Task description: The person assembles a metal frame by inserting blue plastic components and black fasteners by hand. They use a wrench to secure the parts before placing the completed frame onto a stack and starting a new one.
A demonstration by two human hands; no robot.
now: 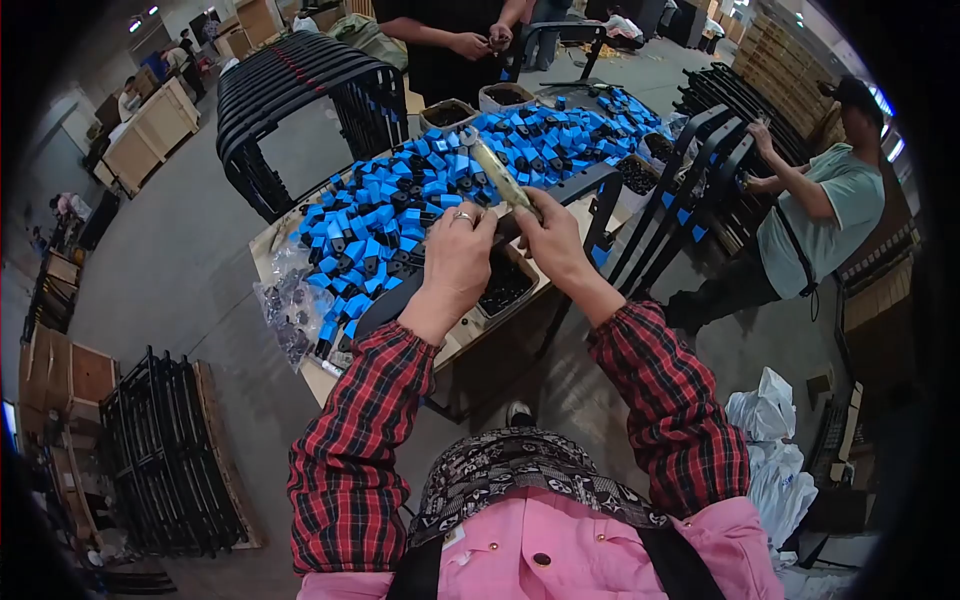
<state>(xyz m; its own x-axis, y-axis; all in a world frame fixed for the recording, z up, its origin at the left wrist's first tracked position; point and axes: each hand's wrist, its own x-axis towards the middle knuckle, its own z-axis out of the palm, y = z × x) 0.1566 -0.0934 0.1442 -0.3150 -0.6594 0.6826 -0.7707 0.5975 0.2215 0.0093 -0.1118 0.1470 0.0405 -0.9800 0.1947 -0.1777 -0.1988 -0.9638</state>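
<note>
My right hand (pixel 550 240) is closed round a wrench (pixel 492 168) with a pale yellowish handle, its metal head pointing up and away over the table. Close beside it, my left hand (pixel 458 258) has its fingers pressed together against a black metal frame (pixel 572 187); what they pinch, if anything, is hidden. The frame runs under both hands across the near side of the table. Beyond my hands lies a heap of blue and black plastic pieces (pixel 400 215). A box of small dark parts (pixel 508 288) sits just below my hands.
Black frames (pixel 300 90) stand stacked behind the table at left, and more frames (pixel 690 180) lean at right beside a person in a light green shirt (pixel 830 200). Another person's hands (pixel 480 42) are across the table. A clear plastic bag (pixel 290 300) lies at the left corner.
</note>
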